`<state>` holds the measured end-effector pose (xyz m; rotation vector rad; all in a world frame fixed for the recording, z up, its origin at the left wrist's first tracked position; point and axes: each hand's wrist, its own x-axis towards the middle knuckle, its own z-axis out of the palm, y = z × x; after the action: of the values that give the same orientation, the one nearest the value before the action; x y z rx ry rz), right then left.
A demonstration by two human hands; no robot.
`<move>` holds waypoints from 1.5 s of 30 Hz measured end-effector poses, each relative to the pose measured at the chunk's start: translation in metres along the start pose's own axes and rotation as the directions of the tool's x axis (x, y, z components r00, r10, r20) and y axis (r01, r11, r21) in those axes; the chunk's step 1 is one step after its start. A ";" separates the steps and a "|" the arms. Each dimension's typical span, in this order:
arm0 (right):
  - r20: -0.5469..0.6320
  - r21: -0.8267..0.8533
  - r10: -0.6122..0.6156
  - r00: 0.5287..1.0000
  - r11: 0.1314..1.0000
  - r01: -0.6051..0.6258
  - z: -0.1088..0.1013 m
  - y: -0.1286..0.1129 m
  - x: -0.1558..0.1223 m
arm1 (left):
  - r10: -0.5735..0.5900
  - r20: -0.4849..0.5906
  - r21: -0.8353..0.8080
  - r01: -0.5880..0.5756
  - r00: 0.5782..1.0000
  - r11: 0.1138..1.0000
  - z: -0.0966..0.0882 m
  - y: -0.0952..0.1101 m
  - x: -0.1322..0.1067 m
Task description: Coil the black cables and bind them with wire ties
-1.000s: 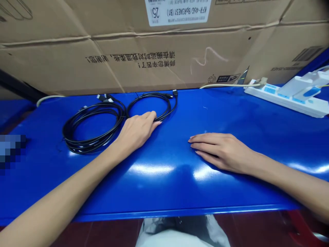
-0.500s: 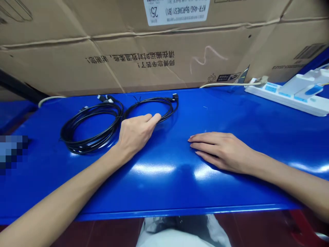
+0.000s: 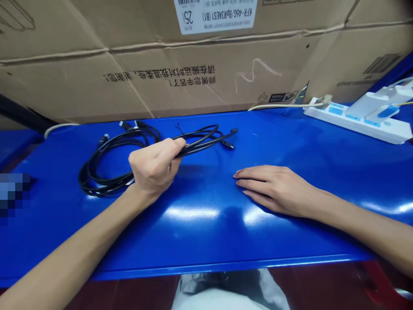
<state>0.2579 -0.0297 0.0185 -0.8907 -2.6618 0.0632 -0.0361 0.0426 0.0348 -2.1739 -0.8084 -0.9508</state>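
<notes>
Left of centre, a small coil of black cable (image 3: pixel 197 148) extends from the left hand (image 3: pixel 155 165), whose grip is clenched around its near side. Half a second earlier the coil forms a broader loop beyond the knuckles; now it is drawn leftward, narrowed into a tilted bundle, and appears raised at the grasped end. Its plugs (image 3: pixel 229 146) lie toward the right; whether they touch the desk (image 3: pixel 206 241) cannot be told. The change suggests that the coil passes from being grasped in place to being moved as one piece. Beyond and to the left of the fist lies a larger coil (image 3: pixel 85 176), partly hidden by the hand, with pale-tipped connectors at its far side. The right hand (image 3: pixel 274 189) rests palm down on the blue surface, almost unchanged in position, its grip relaxed and holding nothing. Outermost, a cardboard carton (image 3: pixel 155 97) stands along the back, and a white power strip (image 3: pixel 355 125) occupies the far right.
</notes>
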 end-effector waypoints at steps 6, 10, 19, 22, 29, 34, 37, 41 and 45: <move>-0.007 -0.008 -0.004 1.000 1.000 0.004 0.000 -0.002 0.000 | 0.053 -0.052 -0.040 -0.055 0.997 0.998 -0.007 0.005 0.003; -0.007 -0.014 -0.006 1.000 1.000 0.006 -0.001 -0.001 0.001 | 0.061 0.007 -0.047 -0.060 0.998 0.997 -0.011 0.011 0.008; 0.001 -0.027 -0.002 1.000 1.000 0.002 0.001 -0.002 0.003 | 0.239 0.124 -0.236 -0.205 0.963 0.950 -0.007 0.018 0.003; 0.003 -0.027 0.002 1.000 1.000 -0.002 0.002 -0.003 0.004 | 0.266 0.257 -0.273 -0.194 0.929 0.942 -0.007 0.019 0.006; 0.014 -0.007 0.017 1.000 1.000 -0.017 0.001 -0.004 0.003 | 0.099 0.547 -0.199 0.014 0.831 0.980 0.019 0.002 -0.003; -0.003 -0.017 0.008 1.000 1.000 -0.008 0.002 -0.003 0.003 | -0.097 0.597 -0.091 0.187 0.796 0.978 0.029 -0.010 -0.010; 0.020 -0.004 0.020 1.000 1.000 -0.020 0.001 -0.003 0.003 | -0.215 0.618 0.040 0.243 0.756 0.969 0.026 -0.011 -0.009; 0.028 0.010 0.026 0.999 1.000 -0.026 0.000 -0.003 0.002 | -0.287 0.608 0.141 0.254 0.740 0.957 0.017 -0.008 -0.004; 0.025 0.007 0.016 1.000 1.000 -0.016 0.000 -0.003 0.001 | -0.365 0.596 0.311 0.213 0.716 0.926 0.004 0.001 0.002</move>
<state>0.2553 -0.0311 0.0190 -0.9149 -2.6753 0.0885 -0.0327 0.0456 0.0345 -2.2126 -1.5460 -0.1774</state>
